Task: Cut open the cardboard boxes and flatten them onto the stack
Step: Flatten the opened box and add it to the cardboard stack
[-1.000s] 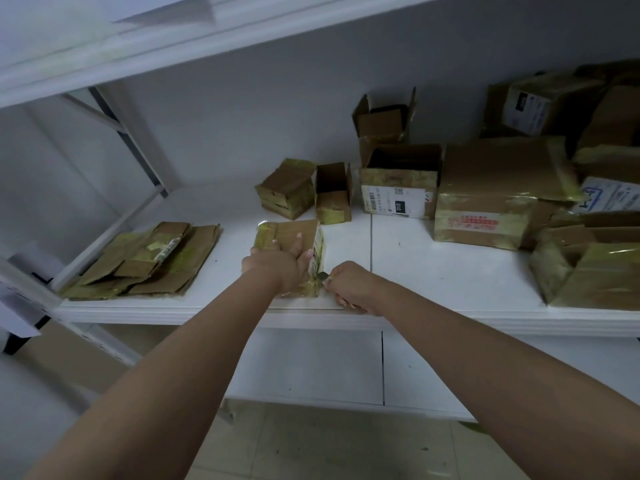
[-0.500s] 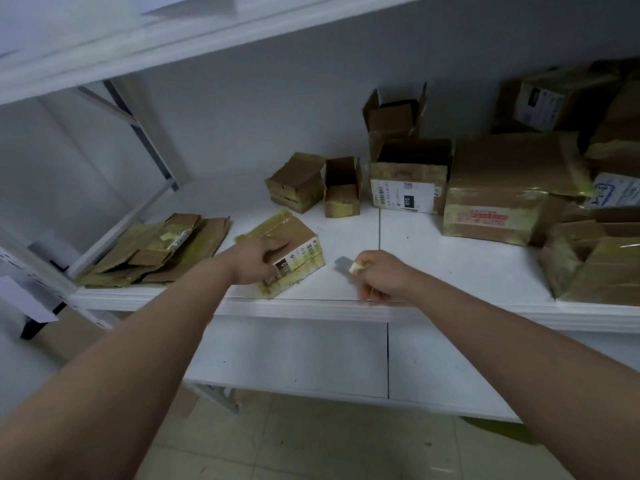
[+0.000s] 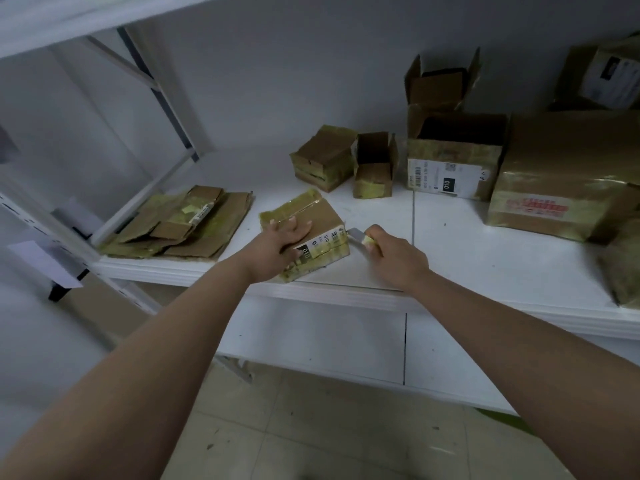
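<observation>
Cardboard, brown and banded in yellowish tape: from the head view I see the small box (image 3: 304,233) lying flat near the front edge of the white shelf (image 3: 485,268), its long axis running diagonally from far-left to near-right; my left hand (image 3: 277,245) presses down on its top with fingers spread, gripping nothing. My right hand (image 3: 394,254), curled tight around the knife (image 3: 358,234), sits just right of the box, blade tip at its right corner, so I judge the cut runs leftward along that taped edge; the flattened stack (image 3: 180,226) waits further left.
</observation>
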The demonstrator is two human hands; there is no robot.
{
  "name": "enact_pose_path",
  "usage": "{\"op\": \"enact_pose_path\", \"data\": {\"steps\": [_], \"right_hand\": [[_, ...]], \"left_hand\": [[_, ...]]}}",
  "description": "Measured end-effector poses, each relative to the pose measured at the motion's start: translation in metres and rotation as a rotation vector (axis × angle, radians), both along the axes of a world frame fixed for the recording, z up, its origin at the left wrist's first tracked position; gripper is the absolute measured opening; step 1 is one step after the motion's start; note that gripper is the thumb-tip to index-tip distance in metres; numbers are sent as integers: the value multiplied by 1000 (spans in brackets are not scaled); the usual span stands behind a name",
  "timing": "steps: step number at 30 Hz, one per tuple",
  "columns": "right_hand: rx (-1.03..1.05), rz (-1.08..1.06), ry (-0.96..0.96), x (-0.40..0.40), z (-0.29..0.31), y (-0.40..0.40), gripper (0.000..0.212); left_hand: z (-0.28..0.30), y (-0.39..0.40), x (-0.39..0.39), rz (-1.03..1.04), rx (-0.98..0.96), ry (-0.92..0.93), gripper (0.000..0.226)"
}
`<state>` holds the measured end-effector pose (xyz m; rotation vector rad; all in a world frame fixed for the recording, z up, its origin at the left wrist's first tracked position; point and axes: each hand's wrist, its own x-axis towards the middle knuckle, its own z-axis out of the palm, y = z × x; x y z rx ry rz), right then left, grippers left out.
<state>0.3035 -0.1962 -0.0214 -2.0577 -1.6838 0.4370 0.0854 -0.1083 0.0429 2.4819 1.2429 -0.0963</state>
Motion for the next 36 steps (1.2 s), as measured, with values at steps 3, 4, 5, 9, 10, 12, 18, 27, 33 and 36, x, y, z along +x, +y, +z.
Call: {"op": "enact_pose_path", "data": {"steps": [3,4,5,9,10,12,18,27,33,36], "right_hand": [[-5,10,-16,3,-2,0,18],[-13,18,-29,4,-2,0,17],[-24,28,-50,4,-1,0,17],[-44,54,-161,3,0,-2,12],[-57,58,-182,3,1,-3,11],[-107,77,-239,0,4,-4,15],[-144,36,-201,0,5,-9,24],[-3,-139,38,15,2,-17,19],[-8,-155,22,17,3,-24,20],[-9,-166,-6,13,1,-26,23]], "left_hand": [[-2,2,1,6,-4,-17,55],[-2,1,1,5,-1,-19,55],[-2,1,2,5,2,-20,55],[-2,-1,3,6,10,-21,55],[-1,-1,3,3,11,-13,56],[1,0,3,-8,13,7,56],[-2,-5,5,36,57,33,56],[17,-20,69,122,12,82,64],[34,-10,51,-147,285,395,86],[18,0,46,-140,216,390,83]]}}
